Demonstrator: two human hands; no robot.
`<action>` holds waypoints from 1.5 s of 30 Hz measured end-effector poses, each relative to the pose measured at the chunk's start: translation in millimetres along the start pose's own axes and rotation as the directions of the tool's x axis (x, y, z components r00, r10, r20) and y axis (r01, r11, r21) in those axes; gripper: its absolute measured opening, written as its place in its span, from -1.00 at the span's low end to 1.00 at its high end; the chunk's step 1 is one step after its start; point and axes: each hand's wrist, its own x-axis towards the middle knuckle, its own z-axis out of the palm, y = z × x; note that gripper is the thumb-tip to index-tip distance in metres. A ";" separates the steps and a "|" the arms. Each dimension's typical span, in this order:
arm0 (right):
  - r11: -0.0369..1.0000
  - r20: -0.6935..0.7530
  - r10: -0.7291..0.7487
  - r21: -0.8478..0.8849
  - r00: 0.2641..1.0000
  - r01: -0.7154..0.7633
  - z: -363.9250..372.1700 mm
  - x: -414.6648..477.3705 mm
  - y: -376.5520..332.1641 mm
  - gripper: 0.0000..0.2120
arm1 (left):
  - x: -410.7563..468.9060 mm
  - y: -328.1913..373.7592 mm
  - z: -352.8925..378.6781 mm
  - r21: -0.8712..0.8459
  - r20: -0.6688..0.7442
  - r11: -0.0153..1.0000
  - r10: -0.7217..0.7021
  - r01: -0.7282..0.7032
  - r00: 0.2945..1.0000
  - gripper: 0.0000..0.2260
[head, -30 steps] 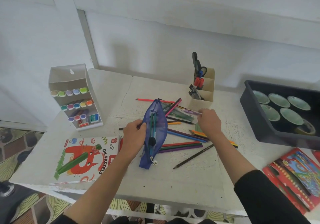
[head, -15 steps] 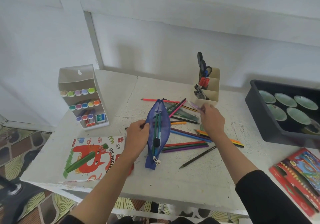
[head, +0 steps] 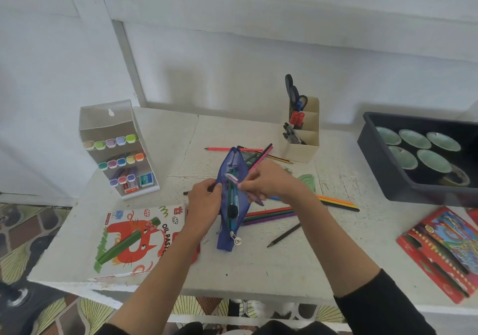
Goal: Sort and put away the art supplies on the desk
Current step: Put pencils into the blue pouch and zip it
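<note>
A blue mesh pencil pouch (head: 230,239) stands unzipped on the white desk (head: 258,265), with pens inside. My left hand (head: 205,200) grips the pouch's left edge and holds it open. My right hand (head: 266,182) pinches a purple pen (head: 232,178) whose tip is at the pouch's opening. Loose coloured pencils (head: 269,214) lie beside and behind the pouch, and a black pencil (head: 284,235) lies nearer to me.
A marker stand (head: 119,151) is at the left, an oil pastels box (head: 137,241) in front of it. A beige organizer (head: 301,133) with scissors stands behind. A dark tray (head: 382,164) of paint cups and a red pencil pack (head: 439,249) sit right.
My right hand picked the purple pen up from the pile near the organizer and brought it left to the pouch's opening. My left hand kept hold of the pouch.
</note>
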 end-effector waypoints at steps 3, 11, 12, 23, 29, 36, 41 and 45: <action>0.990 -0.175 0.008 0.139 0.985 0.017 12.8 4.3 -3.9 -0.83 | 1.0 -2.8 -0.9 0.016 -0.008 1.000 0.001 -0.001 1.000 -0.75; 0.964 -0.696 0.115 -0.095 0.709 -0.249 -37.0 23.5 86.7 -0.84 | -0.8 -1.9 -3.9 -0.002 0.022 1.000 0.003 -0.003 1.000 -0.79; 0.940 -0.691 0.161 -0.109 0.705 -0.322 -43.2 25.4 103.7 -0.86 | -0.7 -2.3 -3.8 0.001 0.025 1.000 0.004 -0.004 1.000 -0.78; 0.810 -0.550 0.222 -0.356 0.805 -0.466 -67.4 20.3 165.7 -0.57 | -2.9 -4.3 -4.0 0.004 0.011 1.000 0.016 -0.016 1.000 -0.80; 0.789 -0.637 0.255 -0.297 0.727 -0.538 -65.4 22.4 165.0 -0.61 | -4.1 -4.0 -4.2 -0.003 0.016 1.000 0.014 -0.014 1.000 -0.81; 0.666 -0.674 0.261 -0.392 0.691 -0.634 -66.2 22.1 159.5 -0.60 | -5.2 -3.2 -4.2 0.010 0.012 1.000 0.024 -0.025 1.000 -0.77; 0.730 -0.393 0.103 -0.594 0.914 -0.338 -81.7 13.5 167.4 -0.56 | -5.7 -1.7 -3.7 0.010 0.006 1.000 0.021 -0.021 1.000 -0.81; 0.757 -0.317 0.026 -0.614 0.948 -0.226 -79.3 11.1 170.6 -0.56 | -4.4 -1.7 -1.2 0.025 0.016 1.000 0.016 -0.016 1.000 -0.81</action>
